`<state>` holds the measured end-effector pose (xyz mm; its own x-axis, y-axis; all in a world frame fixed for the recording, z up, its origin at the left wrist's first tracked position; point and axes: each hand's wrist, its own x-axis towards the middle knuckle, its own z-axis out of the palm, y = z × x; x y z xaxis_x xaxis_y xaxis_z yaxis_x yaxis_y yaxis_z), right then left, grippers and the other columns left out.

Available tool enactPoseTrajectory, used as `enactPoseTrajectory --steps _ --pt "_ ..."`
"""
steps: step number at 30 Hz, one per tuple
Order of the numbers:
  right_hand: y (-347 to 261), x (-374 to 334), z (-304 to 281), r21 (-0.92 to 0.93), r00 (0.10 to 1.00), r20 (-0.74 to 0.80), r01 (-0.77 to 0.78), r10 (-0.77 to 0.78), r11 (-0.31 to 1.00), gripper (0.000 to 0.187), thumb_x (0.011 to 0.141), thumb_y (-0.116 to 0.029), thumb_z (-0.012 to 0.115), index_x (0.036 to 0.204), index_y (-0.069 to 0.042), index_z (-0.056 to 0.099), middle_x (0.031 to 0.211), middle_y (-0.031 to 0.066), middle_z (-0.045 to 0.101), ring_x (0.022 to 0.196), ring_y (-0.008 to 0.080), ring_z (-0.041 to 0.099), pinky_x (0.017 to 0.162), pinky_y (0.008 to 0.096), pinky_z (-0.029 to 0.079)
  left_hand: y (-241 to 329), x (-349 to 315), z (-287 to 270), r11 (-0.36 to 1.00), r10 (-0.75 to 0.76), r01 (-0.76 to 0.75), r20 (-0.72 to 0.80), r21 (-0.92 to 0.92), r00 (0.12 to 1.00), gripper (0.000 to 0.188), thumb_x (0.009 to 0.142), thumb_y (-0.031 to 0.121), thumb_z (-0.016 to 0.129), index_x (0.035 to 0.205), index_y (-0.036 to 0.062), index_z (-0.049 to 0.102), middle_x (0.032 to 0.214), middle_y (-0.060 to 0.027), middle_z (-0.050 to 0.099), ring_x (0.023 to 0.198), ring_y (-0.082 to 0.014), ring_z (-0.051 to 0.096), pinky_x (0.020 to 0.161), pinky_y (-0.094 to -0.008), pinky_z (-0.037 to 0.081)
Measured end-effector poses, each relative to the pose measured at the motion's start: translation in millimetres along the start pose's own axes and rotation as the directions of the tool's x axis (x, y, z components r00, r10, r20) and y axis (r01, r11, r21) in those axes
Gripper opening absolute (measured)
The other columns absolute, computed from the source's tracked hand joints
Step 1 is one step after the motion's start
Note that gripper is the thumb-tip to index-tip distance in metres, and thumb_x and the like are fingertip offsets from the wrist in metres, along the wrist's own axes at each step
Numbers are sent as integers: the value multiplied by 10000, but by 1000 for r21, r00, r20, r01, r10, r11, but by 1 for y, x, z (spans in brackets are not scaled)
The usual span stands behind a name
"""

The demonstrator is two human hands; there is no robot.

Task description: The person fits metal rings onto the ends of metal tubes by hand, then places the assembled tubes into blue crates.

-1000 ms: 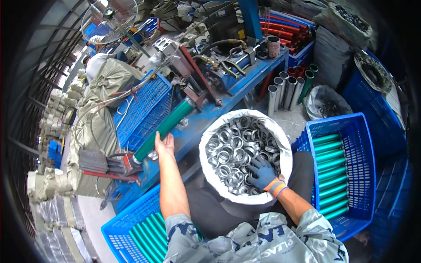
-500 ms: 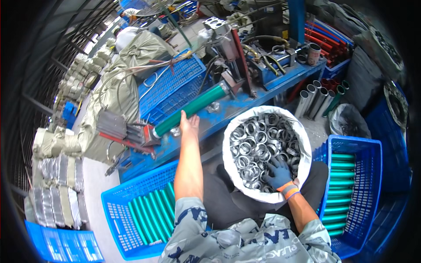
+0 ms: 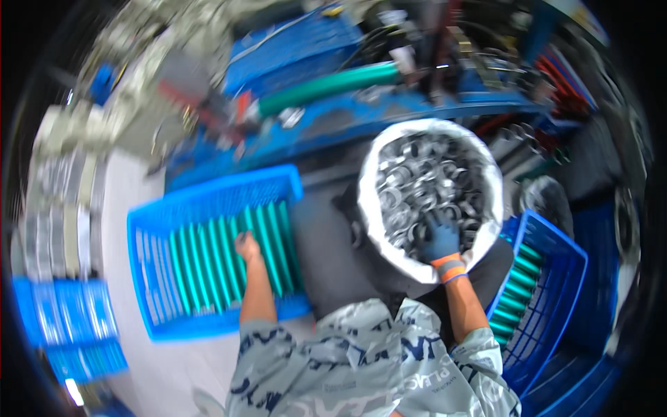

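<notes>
My bare left hand (image 3: 246,246) is over the green tubes (image 3: 217,260) lying side by side in the left blue crate (image 3: 142,278). It touches or hovers just above them; blur hides what its fingers do. My right hand (image 3: 440,240), in a dark glove with an orange cuff, lies on the metal rings (image 3: 420,177) in a white-lined round container (image 3: 373,222). Its fingers are stretched out among the rings, their tips partly hidden. Another green tube (image 3: 326,88) sits across the bench fixture, touched by neither hand.
A blue workbench (image 3: 326,128) runs across the far side with a clamp fixture on its left end. To the right, a second blue crate (image 3: 556,326) holds more green tubes. Metal tubes (image 3: 517,142) stand behind the container, and wrapped bundles (image 3: 55,201) are stacked at far left.
My left hand has left the tube on the bench and come down into the left crate. My right hand remains among the rings. The whole view has shifted left and downward.
</notes>
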<state>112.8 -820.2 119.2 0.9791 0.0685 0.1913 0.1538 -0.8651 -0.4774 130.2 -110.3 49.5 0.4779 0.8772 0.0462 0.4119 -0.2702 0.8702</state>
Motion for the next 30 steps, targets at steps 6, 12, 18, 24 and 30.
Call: enactPoseTrajectory --steps 6,12,18,24,30 --pt "16 -23 17 -195 995 65 -67 81 978 705 877 -397 875 1479 -66 717 1456 242 722 1208 439 757 1018 561 587 -171 -121 -7 785 -411 168 298 597 861 862 874 428 916 1467 -140 656 1432 -349 726 1370 -445 707 1165 -472 555" --pt "-33 -17 22 -251 982 61 -156 177 955 723 842 -475 911 1440 -104 744 1290 217 777 1087 447 769 953 565 598 -164 -108 -10 675 -494 121 324 728 807 737 878 453 901 1374 -70 746 1431 -349 723 1390 -457 693 1194 -523 541" --pt "-30 -26 18 -165 984 -14 -180 180 970 386 842 -439 900 1024 -102 857 1207 125 821 1110 395 751 1051 523 535 -153 -72 -45 629 -407 271 12 729 913 952 758 420 944 1547 10 604 1612 -255 613 1478 -420 612 1312 -534 449" --pt "-23 -34 0 -208 997 -52 -74 64 975 332 833 -403 922 932 -92 860 1389 168 772 1198 409 721 1122 572 498 -141 -79 -61 513 -670 212 233 832 704 1107 703 412 1027 1619 11 551 1636 -268 593 1496 -400 605 1256 -525 502" --pt "-29 -46 -23 9 996 -83 -34 35 999 215 854 -257 905 988 -91 879 1586 263 645 1339 453 674 1157 562 516 -106 -130 -21 751 -656 619 366 230 660 962 723 141 924 1583 -20 526 1476 -238 676 1346 -402 671 1133 -556 546"
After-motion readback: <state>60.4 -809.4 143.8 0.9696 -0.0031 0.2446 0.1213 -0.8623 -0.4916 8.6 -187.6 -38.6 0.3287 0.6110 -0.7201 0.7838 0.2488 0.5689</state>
